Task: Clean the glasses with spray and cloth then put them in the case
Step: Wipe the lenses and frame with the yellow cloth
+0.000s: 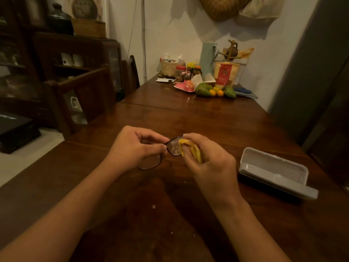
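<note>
Dark-framed glasses (172, 148) are held above the wooden table (217, 118) in front of me. My left hand (136, 146) pinches the frame at the bridge, one lens showing below its fingers. My right hand (209, 159) grips a folded yellow cloth (190, 150) pressed against the other lens, which carries wet droplets. A grey glasses case (273, 171) lies open on the table to the right of my right hand. No spray bottle shows near my hands.
At the table's far end stand a woven basket (170, 68), jars, a red-and-cream bag (225, 74) and green and orange fruit (215, 90). Wooden chairs (83, 91) and a dark cabinet are on the left. A few droplets dot the tabletop near me.
</note>
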A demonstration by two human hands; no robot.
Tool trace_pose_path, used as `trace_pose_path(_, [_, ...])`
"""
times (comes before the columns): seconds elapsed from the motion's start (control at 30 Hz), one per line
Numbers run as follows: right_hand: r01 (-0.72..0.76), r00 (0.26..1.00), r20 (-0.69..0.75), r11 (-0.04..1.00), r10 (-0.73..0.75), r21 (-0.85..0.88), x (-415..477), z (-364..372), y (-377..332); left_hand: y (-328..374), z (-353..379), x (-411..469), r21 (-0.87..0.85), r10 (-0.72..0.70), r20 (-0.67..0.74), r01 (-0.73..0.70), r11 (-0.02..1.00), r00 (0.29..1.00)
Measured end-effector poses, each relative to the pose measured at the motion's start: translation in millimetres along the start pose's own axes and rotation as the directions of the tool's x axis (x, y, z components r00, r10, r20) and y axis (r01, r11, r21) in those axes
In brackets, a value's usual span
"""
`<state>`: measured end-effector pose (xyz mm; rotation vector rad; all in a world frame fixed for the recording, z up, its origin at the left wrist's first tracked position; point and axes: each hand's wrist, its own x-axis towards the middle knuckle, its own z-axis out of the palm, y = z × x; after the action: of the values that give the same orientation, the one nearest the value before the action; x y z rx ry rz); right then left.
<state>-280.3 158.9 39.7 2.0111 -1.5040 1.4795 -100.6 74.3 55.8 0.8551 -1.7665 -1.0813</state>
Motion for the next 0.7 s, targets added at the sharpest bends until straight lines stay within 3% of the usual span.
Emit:
trace_pose_path(0.2, [0.049, 0.999, -0.012, 0.992, -0.051, -0.12, 1, 4, 3, 3, 5, -4, -0.031, 0.016, 0.015, -0.015, 0.999, 1.0])
trace_pose_path(0.43, [0.124, 0.989, 0.1, 0.978, -0.108, -0.17, -4, 8, -4, 5, 4, -7, 0.049, 0.068, 0.014, -0.068, 0.996, 0.998])
trace_pose_path(0.7, [-0.018, 1.0, 0.01, 0.963, 0.021, -0.268, -1, -6, 0, 5, 8, -8, 0.025, 0.03, 0.009, -0.03, 0.999, 1.0])
